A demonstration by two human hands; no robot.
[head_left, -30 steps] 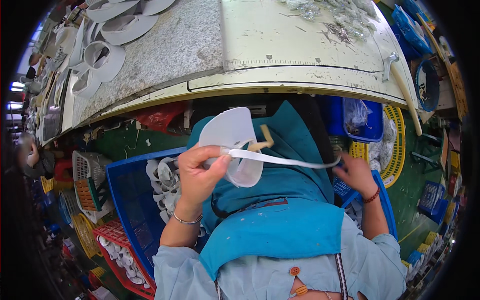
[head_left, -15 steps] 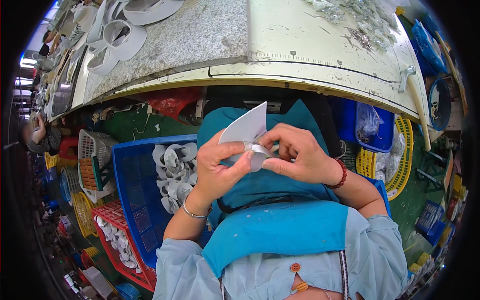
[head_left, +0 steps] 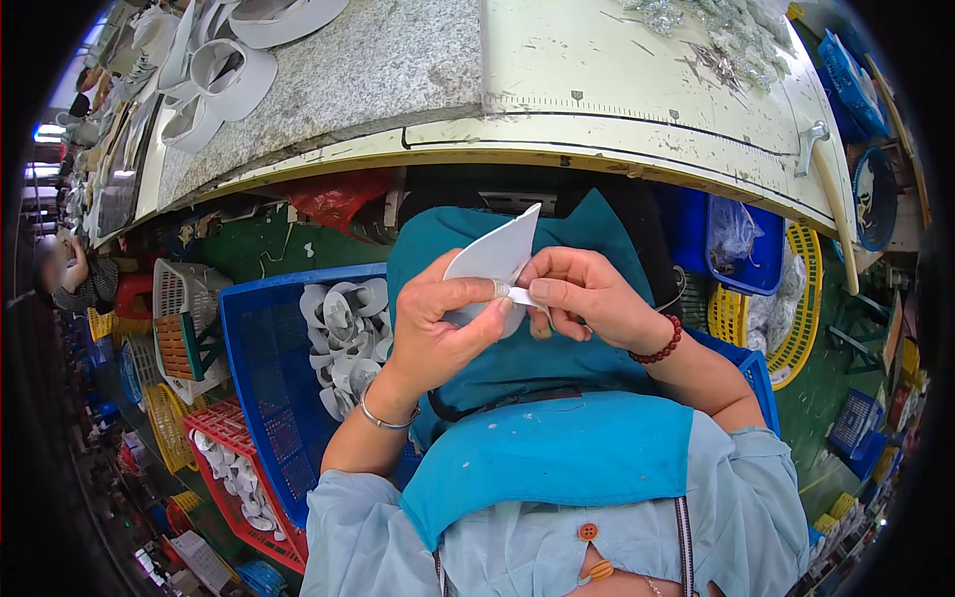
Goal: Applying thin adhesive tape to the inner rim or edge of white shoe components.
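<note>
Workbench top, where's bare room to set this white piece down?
The grey stone slab is bare between the stacked white pieces and the cream ruled board. The board's right end holds metal scraps. Both hands grip the white piece.

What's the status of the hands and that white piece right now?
Left hand and right hand both pinching the white curved piece over the lap. Blue crate of similar pieces at left. Nothing obstructing.

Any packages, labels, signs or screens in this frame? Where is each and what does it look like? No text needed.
Clear plastic bag: stuffed in the blue bin under the bench, right of the hands; crumpled, see-through.
Printed ruler scale: along the cream bench front edge; thin dark tick marks.
No signs or screens visible; the white piece pinched by left hand and right hand looks unmarked.
</note>
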